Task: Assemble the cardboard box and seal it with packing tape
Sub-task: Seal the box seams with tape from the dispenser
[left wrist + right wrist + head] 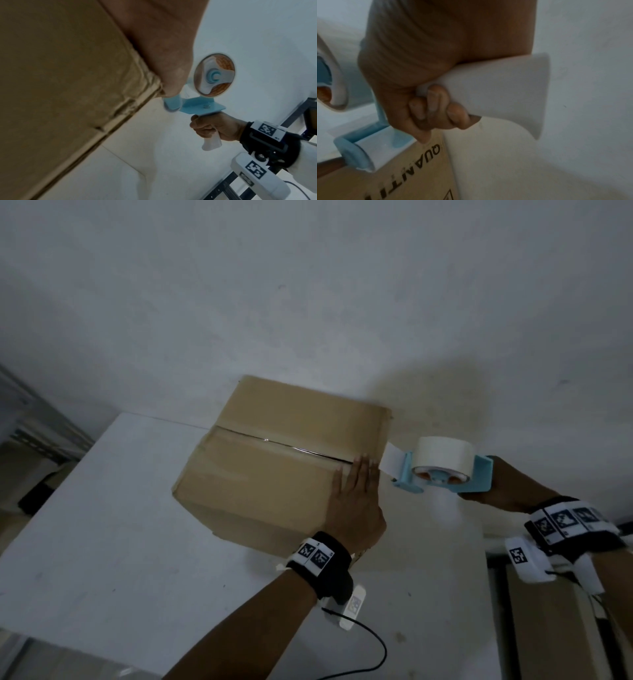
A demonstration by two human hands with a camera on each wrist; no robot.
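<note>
1. Since its top flaps lie closed and meet along a centre seam, the cardboard box point(281, 453) looks assembled; it sits on the white table point(102, 525), at the far edge against the wall.
2. A glossy strip along that seam suggests tape is already laid across the top, though the dim light leaves this uncertain.
3. The left hand point(356, 501) lies flat with straight fingers on the box's right end, pressing down by the seam.
4. Just beside that edge, the blue tape dispenser point(445, 474) hangs off the box with a short tab of tape point(392, 462) reaching toward the corner; whether the tab touches the cardboard cannot be told.
5. The right hand point(214, 129) is wrapped round the dispenser's white handle point(496, 88).
6. The step in hand appears to be finishing the seam strip at the box's right end.
7. Next, the strip likely needs to be carried down the side, cut against the blade, and smoothed flat while the left hand keeps the box from sliding.
</note>
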